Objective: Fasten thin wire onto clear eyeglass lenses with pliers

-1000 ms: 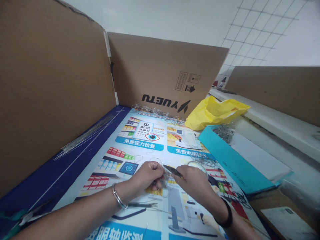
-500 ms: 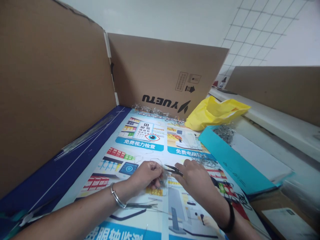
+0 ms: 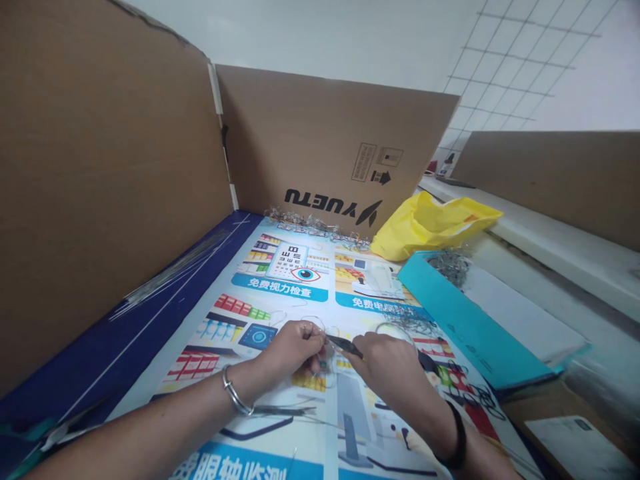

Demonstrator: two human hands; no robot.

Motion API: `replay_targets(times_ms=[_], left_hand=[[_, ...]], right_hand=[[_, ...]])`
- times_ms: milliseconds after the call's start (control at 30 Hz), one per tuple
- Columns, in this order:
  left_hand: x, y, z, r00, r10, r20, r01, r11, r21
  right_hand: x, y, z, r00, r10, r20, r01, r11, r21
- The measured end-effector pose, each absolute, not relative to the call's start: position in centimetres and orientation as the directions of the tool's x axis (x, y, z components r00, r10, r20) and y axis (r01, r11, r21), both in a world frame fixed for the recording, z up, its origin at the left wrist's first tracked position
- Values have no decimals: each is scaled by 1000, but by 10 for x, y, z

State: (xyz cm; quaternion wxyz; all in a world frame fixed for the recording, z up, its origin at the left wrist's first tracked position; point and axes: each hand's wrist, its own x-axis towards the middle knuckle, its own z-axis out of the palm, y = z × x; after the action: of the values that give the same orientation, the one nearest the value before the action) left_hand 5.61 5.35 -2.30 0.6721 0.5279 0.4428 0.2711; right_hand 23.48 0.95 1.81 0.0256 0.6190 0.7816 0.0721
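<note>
We have the left hand (image 3: 300, 343) closed in a pinch on a thin wire (image 3: 324, 328), which curves out past its fingertips; our right hand (image 3: 383, 357) is clamped around pliers (image 3: 343, 345), whose tip meets the wire just beside the left fingers, though whether the jaws grip it we cannot tell; we judge this piece to be partway through its shaping, curved but not yet let go; beyond the right hand lies a tangle of bent wire (image 3: 407, 321), and farther beyond both hands a wire heap (image 3: 300, 220), which we take for pieces already worked; a straight bundle (image 3: 285, 410) below the left hand and long rods (image 3: 170, 273) well to its left on the desk (image 3: 145, 320) look unworked, so we judge plenty is left; as for writing, the cardboard panel (image 3: 310, 133) beyond our hands shows "YUETU" upside down, with small print we cannot read; on the poster (image 3: 333, 427) beneath the hands we read "免费视力检查" beyond the left one, under an eye chart, and "免费电脑" beyond the right one, its ending obscured by wire; the caption nearer than the left hand is partly hidden by our forearm.
</note>
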Motion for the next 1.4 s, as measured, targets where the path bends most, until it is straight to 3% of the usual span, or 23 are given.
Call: replay_targets(times_ms=[367,933,1233,1400], left_hand=[[54,54,-24,444,851,-280,36,296,955],[53,52,-11,459,835,-305,70,309,949],[51,57,-14,479,841,-252,56,257,965],[51,61,-13,469,844,-260,113,235,965]], right_hand=[[231,9,11,-160,987,-18,987,160,13],[226,10,-5,-146,988,-46,976,137,-172],[236,13,2,-231,973,-8,973,230,-30],[238,11,5,-287,947,142,955,271,121]])
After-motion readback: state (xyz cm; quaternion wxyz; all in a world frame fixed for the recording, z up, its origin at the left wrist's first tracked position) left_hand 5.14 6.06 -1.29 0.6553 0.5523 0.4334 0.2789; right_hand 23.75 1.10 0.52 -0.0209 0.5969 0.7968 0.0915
